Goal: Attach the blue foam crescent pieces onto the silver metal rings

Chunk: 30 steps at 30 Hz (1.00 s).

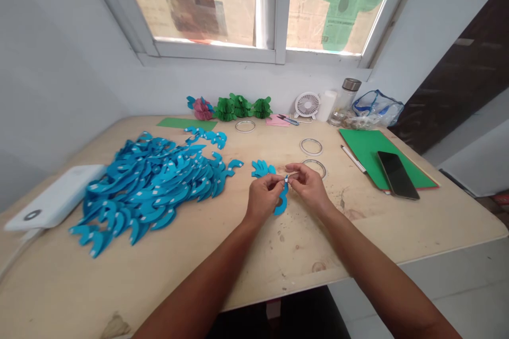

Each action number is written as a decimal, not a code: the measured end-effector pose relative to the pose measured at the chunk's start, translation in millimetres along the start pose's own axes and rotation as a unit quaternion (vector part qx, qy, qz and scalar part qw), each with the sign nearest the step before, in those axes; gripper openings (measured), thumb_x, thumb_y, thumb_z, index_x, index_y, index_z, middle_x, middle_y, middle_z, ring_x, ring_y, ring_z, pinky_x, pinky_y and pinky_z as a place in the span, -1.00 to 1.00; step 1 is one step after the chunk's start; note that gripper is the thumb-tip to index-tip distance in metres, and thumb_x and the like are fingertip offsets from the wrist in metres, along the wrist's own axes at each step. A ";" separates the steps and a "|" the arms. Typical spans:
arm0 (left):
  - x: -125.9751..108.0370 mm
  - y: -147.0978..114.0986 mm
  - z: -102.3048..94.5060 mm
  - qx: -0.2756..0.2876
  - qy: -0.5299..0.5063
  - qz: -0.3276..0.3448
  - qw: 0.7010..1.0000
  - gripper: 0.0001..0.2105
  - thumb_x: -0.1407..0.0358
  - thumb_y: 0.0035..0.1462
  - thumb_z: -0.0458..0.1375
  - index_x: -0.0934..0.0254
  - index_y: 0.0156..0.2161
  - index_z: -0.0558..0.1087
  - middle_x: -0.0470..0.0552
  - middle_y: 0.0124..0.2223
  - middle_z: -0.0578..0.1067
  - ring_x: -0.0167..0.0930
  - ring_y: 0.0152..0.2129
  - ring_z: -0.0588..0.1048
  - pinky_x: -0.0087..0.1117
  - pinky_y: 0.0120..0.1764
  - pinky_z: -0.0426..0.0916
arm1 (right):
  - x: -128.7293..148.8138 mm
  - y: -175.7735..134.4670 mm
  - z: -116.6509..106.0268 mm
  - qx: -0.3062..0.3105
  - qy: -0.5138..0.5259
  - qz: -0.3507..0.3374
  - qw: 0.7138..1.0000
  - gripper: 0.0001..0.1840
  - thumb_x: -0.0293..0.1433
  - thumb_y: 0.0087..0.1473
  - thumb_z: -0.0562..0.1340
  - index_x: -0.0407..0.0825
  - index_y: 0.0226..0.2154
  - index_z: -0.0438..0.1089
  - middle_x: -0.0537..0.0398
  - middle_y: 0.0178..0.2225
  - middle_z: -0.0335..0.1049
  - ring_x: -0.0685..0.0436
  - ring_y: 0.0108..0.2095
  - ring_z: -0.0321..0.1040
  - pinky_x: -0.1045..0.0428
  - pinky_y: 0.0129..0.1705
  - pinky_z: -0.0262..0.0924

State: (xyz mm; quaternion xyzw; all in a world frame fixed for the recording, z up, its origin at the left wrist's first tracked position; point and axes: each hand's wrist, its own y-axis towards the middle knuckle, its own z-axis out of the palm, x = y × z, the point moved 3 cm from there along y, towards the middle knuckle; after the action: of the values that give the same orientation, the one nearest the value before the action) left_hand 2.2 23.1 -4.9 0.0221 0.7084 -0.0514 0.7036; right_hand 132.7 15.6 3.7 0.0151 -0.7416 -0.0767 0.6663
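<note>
Over the middle of the table, my left hand (262,197) pinches a curved blue paper cutout (281,206) that hangs below its fingertips. My right hand (310,188) is closed at the cutout's upper end, where a small white square (286,180) shows between the fingertips of both hands. It looks like a bit of tape, but it is too small to be sure. Just behind my left hand lie several blue paper pieces (262,168) fanned out. A roll of tape (315,168) lies flat behind my right hand, partly hidden by it.
A big heap of blue paper cutouts (159,180) with white squares covers the left side, beside a white power bank (55,196). Two more tape rolls (311,146) lie farther back. On the right are green sheets (369,153), a phone (397,175) and a pen (353,159).
</note>
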 end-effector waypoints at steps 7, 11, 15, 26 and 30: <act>-6.2 -2.7 -1.3 0.003 0.052 0.051 0.997 -0.88 0.29 -0.11 0.14 0.29 -0.47 0.48 -0.13 -0.60 0.40 -0.55 -0.75 0.26 -0.53 -0.68 0.17 | -2.1 -0.2 -0.6 -0.007 -0.040 -0.025 0.999 -0.64 -0.47 -0.18 0.16 -0.03 -0.21 0.35 0.01 -0.19 0.40 0.00 -0.42 0.37 0.07 -0.37 0.22; -6.6 -3.1 -1.3 0.003 0.053 0.059 0.997 -0.88 0.29 -0.11 0.13 0.29 -0.47 0.47 -0.15 -0.61 0.38 -0.57 -0.76 0.24 -0.54 -0.69 0.16 | -3.9 0.1 -1.3 -0.004 -0.049 -0.031 0.998 -0.63 -0.49 -0.17 0.15 -0.04 -0.20 0.34 0.00 -0.20 0.40 0.00 -0.42 0.36 0.07 -0.38 0.20; -5.2 -2.9 -0.4 0.010 0.042 0.061 0.997 -0.88 0.30 -0.12 0.13 0.32 -0.46 0.46 -0.14 -0.60 0.37 -0.57 -0.75 0.24 -0.56 -0.70 0.14 | -3.8 0.3 -2.3 -0.006 -0.061 -0.032 0.998 -0.63 -0.51 -0.17 0.14 -0.06 -0.20 0.34 0.00 -0.21 0.40 0.02 -0.43 0.34 0.09 -0.41 0.18; -13.3 -5.8 -0.8 0.009 0.076 0.102 0.992 -0.87 0.31 -0.10 0.12 0.30 -0.48 0.48 -0.10 -0.56 0.44 -0.53 -0.68 0.33 -0.53 -0.62 0.19 | -6.0 1.0 -3.3 -0.016 -0.048 -0.008 0.999 -0.63 -0.53 -0.19 0.14 -0.06 -0.22 0.35 0.00 -0.20 0.42 0.02 -0.46 0.35 0.11 -0.45 0.19; -12.4 -6.4 0.0 0.006 0.078 0.104 0.991 -0.87 0.30 -0.09 0.12 0.30 -0.47 0.49 -0.10 -0.55 0.46 -0.52 -0.67 0.36 -0.53 -0.61 0.20 | -8.3 2.5 -3.7 -0.016 -0.032 0.001 0.999 -0.63 -0.53 -0.21 0.15 -0.06 -0.23 0.35 -0.01 -0.18 0.43 0.02 -0.45 0.36 0.10 -0.44 0.20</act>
State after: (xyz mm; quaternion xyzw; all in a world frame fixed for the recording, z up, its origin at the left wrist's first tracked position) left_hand 1.6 17.2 7.7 0.1042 0.7548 0.0195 0.6474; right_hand 137.5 18.8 -3.8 0.0017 -0.7614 -0.0883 0.6422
